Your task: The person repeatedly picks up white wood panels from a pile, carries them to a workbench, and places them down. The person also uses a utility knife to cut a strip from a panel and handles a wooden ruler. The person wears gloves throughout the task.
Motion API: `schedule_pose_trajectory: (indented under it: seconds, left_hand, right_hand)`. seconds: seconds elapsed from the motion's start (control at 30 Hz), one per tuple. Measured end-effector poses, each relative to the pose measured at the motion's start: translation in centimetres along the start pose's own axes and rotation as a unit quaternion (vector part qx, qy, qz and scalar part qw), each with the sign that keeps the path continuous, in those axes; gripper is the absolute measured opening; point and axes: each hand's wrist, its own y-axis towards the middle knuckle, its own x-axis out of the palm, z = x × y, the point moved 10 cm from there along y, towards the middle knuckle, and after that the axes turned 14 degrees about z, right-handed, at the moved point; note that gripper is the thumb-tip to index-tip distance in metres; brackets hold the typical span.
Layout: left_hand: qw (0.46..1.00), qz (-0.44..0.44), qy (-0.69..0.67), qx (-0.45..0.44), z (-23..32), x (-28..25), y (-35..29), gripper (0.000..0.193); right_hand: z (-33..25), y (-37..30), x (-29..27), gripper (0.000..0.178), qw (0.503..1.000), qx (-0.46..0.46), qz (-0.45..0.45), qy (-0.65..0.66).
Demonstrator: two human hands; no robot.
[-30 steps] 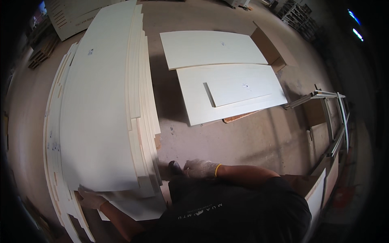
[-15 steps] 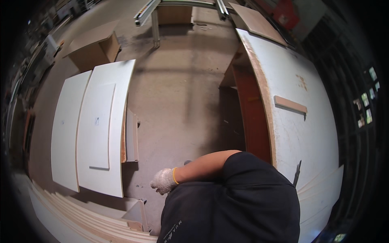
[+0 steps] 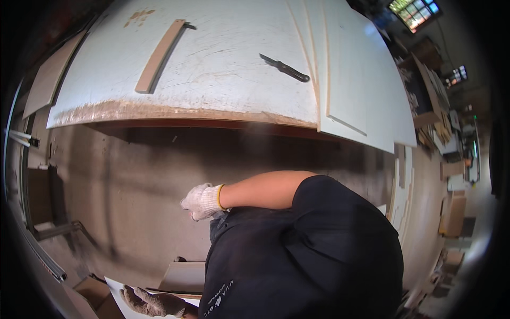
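Observation:
My right hand (image 3: 203,202), in a white knitted glove with a yellow cuff edge, hangs above the concrete floor on the near side of the workbench. Its fingers are curled in, and nothing shows in them. Low at the left is my left hand (image 3: 147,303), also gloved, with fingers stretched apart over a white panel (image 3: 118,291); whether it touches the panel I cannot tell. On the scuffed white workbench top (image 3: 223,74) lie a dark utility knife (image 3: 285,68) and a narrow wooden strip (image 3: 161,56), with a small dark object at its far end.
Thin white panels (image 3: 350,80) overlap on the bench's right part. A brown board (image 3: 56,72) lies beside its left end. Metal rails (image 3: 42,252) stand at the far left. Stacked boards and shelving (image 3: 425,90) line the right side.
My view has swung to the right, so the workbench now spans the top. My left hand has come into sight at the lower left. My right hand stays curled.

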Motion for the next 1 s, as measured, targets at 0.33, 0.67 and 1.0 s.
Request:
schedule_pose_trajectory:
  seconds: [0.33,0.67,1.0]
  left_hand:
    - [0.932,-0.331,-0.144,-0.002,4.9,21.4,-4.4,0.033]
    - [0.854,-0.470,-0.224,-0.007,9.3,26.0,-10.8,0.035]
    - [0.828,-0.519,-0.209,0.038,17.1,32.5,-18.3,0.034]
  right_hand:
    - [13.9,-21.7,2.0,0.040,0.885,0.425,0.156,0.110]
    - [21.1,-34.6,-4.5,0.036,0.691,0.477,0.504,0.204]
    - [34.6,-40.2,-8.3,0.057,0.215,0.199,0.721,0.627]
